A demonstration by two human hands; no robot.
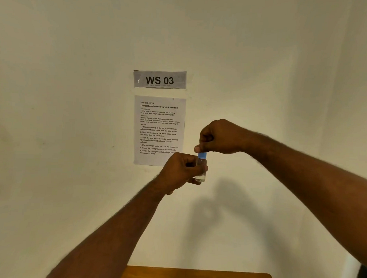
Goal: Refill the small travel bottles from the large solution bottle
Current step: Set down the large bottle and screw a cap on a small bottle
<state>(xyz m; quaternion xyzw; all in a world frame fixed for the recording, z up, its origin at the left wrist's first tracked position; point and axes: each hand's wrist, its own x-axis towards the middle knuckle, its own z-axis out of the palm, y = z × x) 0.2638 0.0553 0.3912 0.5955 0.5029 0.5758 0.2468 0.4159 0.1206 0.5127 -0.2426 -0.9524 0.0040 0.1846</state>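
A small clear travel bottle (201, 172) is held upright in the air in front of the wall, with a little clear liquid at its bottom. My left hand (182, 171) grips its body from the left, fingers curled round it. Its blue cap (202, 155) sits on top of the neck. My right hand (219, 137) comes from above and pinches the cap between thumb and fingers. The large solution bottle is out of view.
A wooden table (196, 277) shows only as a strip at the bottom edge. On the pale wall hang a "WS 03" sign (159, 79) and a printed task sheet (159, 130) behind my hands.
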